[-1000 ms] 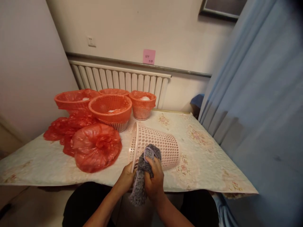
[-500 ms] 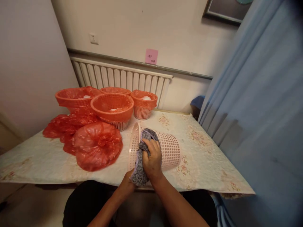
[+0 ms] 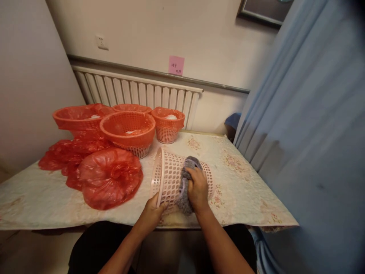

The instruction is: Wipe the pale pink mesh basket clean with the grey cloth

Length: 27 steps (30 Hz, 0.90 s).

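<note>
A pale pink perforated plastic basket [image 3: 171,175] lies on its side on the table, its wide mouth facing left. My left hand [image 3: 151,214] grips the rim at the lower left, thumb outside on the wall. In my right hand [image 3: 197,188] is a bunched grey cloth [image 3: 185,196] with a lilac edge, pressed against the basket's side toward its narrower base. Part of the cloth hangs down the near side of the basket. The palm side of my right hand is hidden.
Several baskets lined with red plastic bags, such as the front one [image 3: 128,131], stand at the back left. Crumpled red plastic bags [image 3: 110,179] lie before them on the floral tablecloth [image 3: 234,190]. A blue curtain [image 3: 273,114] hangs along the right; a radiator [image 3: 137,89] is behind.
My right hand and the cloth have slid right along the basket, from near the rim toward the base. The left hand, partly covered by the cloth before, now shows on the rim.
</note>
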### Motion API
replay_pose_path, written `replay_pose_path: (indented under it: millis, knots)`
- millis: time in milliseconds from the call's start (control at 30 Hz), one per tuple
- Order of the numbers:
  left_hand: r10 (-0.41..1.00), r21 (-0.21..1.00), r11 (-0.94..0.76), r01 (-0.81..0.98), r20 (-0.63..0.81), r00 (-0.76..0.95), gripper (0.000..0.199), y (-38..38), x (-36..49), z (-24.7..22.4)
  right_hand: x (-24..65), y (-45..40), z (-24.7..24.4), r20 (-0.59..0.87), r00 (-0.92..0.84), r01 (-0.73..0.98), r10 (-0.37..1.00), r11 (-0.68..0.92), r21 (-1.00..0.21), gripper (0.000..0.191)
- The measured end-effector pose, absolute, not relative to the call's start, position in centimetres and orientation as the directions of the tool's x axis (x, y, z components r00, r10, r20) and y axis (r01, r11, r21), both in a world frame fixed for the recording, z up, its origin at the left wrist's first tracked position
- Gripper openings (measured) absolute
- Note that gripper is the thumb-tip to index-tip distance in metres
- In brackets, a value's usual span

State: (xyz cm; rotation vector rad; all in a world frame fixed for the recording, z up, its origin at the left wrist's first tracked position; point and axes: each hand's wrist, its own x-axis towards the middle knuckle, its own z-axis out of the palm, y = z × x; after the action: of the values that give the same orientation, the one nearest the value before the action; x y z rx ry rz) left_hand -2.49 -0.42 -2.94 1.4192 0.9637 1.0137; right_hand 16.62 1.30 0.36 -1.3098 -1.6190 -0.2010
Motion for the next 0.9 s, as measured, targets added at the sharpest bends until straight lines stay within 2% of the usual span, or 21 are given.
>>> replay_pose_path:
  millis: [200, 333, 433, 600, 700, 800, 900]
  knots:
    - [0.959, 0.995, -0.081, 0.059, 0.062, 0.276, 0.04, -0.4, -2.3, -3.1, 25.3, 1.5, -2.7, 0.722, 0.323, 0.858, 0.612, 0.133, -0.497, 0.044]
    - [0.961, 0.992, -0.096, 0.081, 0.071, 0.265, 0.04, -0.2, -2.3, -2.8, 25.5, -0.3, -4.3, 0.711, 0.444, 0.82, 0.546, 0.072, -0.568, 0.042]
    - [0.958, 0.994, -0.088, 0.071, 0.064, 0.281, 0.039, -0.2, -2.2, -2.7, 22.1, -1.5, -4.5, 0.72, 0.422, 0.795, 0.551, 0.157, -0.586, 0.043]
    - [0.949, 0.998, -0.06, 0.0, 0.057, 0.309, 0.04, -0.5, -1.9, -2.7, 14.6, -3.1, -2.7, 0.744, 0.199, 0.703, 0.638, 0.436, -0.562, 0.047]
    - [0.936, 0.995, -0.095, -0.007, 0.091, 0.339, 0.031, -0.8, -2.1, -3.1, 11.5, -3.7, -1.4, 0.764, 0.092, 0.628, 0.639, 0.558, -0.542, 0.048]
    - [0.948, 0.99, -0.135, 0.049, 0.114, 0.297, 0.02, -0.9, -2.7, -4.2, 9.9, -3.5, -0.3, 0.78, 0.018, 0.618, 0.626, 0.607, -0.501, 0.049]
    - [0.976, 0.994, -0.062, 0.089, 0.042, 0.212, 0.012, -0.7, -3.2, -5.8, 9.3, -2.6, 0.8, 0.783, 0.015, 0.652, 0.622, 0.588, -0.479, 0.049]
